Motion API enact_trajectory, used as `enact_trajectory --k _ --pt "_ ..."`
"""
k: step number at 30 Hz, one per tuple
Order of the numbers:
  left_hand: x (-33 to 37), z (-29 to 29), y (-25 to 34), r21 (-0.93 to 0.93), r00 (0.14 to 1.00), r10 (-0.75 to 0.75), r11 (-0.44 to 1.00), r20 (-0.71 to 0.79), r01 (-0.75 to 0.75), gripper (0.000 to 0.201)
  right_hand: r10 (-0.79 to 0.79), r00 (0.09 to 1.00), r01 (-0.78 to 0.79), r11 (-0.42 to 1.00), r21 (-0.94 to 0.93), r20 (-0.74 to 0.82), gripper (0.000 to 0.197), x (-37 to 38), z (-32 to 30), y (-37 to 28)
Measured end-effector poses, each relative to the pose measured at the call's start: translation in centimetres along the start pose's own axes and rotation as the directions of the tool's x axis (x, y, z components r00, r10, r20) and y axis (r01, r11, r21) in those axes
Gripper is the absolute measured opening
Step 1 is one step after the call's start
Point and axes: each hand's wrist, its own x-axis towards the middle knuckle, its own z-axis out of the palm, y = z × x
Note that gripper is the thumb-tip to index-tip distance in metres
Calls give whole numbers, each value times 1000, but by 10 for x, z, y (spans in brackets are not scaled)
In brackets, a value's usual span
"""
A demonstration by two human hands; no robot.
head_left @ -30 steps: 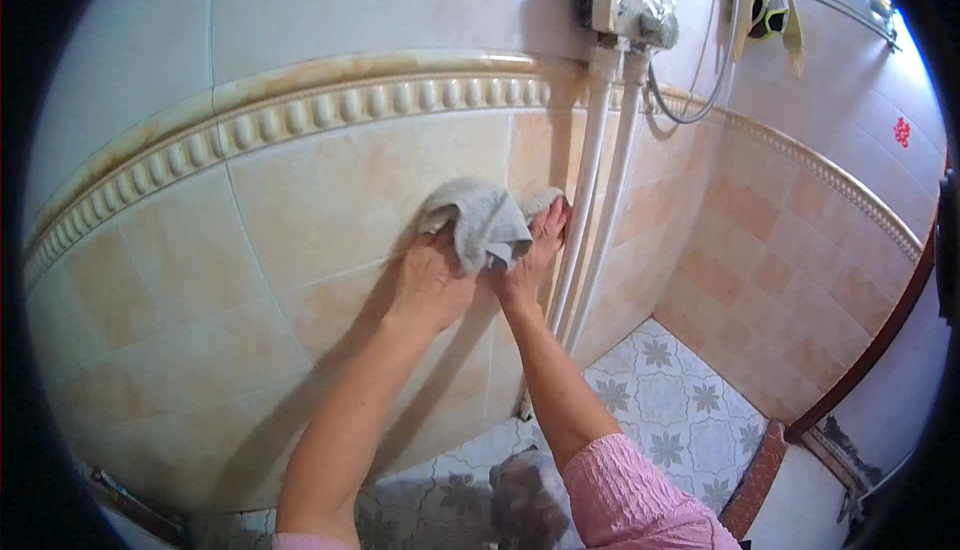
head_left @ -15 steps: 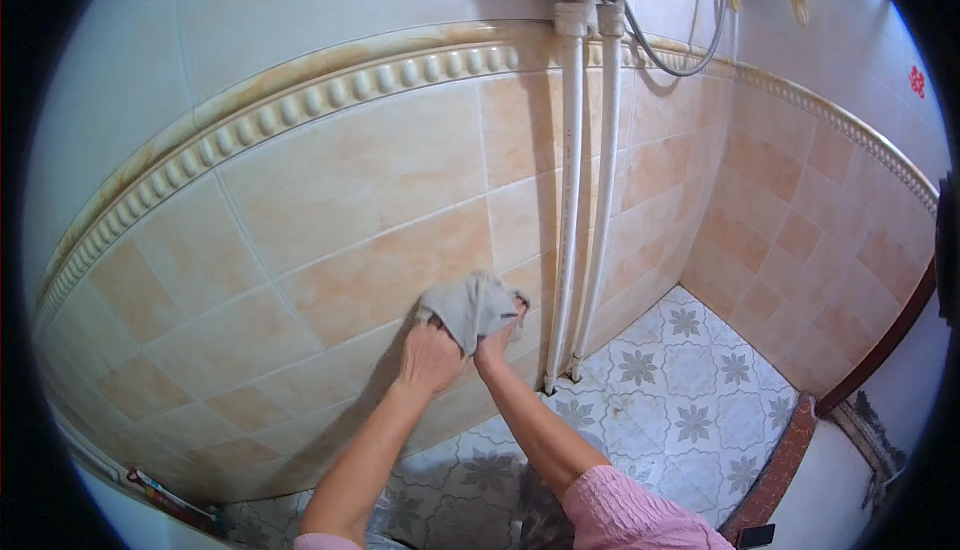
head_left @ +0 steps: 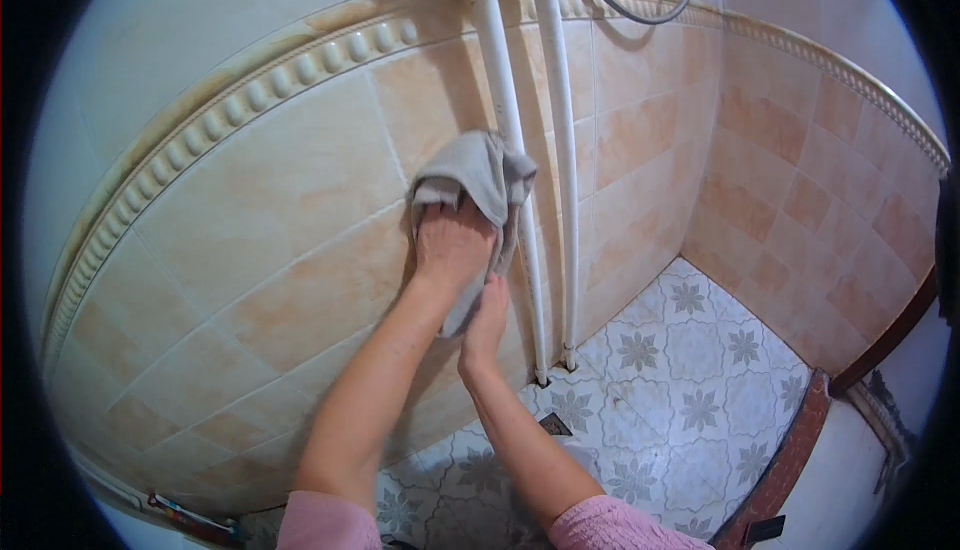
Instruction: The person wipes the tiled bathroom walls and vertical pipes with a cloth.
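A grey cloth [head_left: 478, 165] lies bunched against the beige tiled wall [head_left: 310, 300], close to the left white pipe. My left hand [head_left: 455, 242] is closed on the cloth, its fingertips tucked under a fold. Just below and to the right, my right hand [head_left: 484, 322] grips the cloth's hanging part. The fingers of this hand are partly hidden by the cloth. Both forearms reach up from the lower edge in pink sleeves.
Two upright white pipes [head_left: 562, 200] run down the wall to the patterned floor [head_left: 640, 420]. A grey hose [head_left: 640, 16] loops at the top. A small drain [head_left: 553, 424] lies by the wall. At right runs a reddish-brown sill [head_left: 790, 455] with a dark flat object [head_left: 765, 529] by it.
Both hands have moved up the wall with the cloth, which now hangs more loosely beside the left pipe. The view has shifted, so the fixture above the pipes is out of sight.
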Motion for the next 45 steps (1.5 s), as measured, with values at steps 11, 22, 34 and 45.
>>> enact_trajectory --k 11,22,34,45 --pt "-113 62 52 -335 935 -17 931 355 144 52 808 563 -747 408 525 173 31 48 -47 57" --pt "-206 44 32 -297 760 47 934 648 196 48 724 627 -740 440 508 287 38 -15 -16 57" --pt "-299 -102 -64 45 802 -458 877 385 479 50 507 728 -592 804 51 461 44 -174 44 18" --pt "-344 -91 -44 -144 608 -763 591 217 794 56 30 779 -8 999 -37 626 43 -197 27 34"
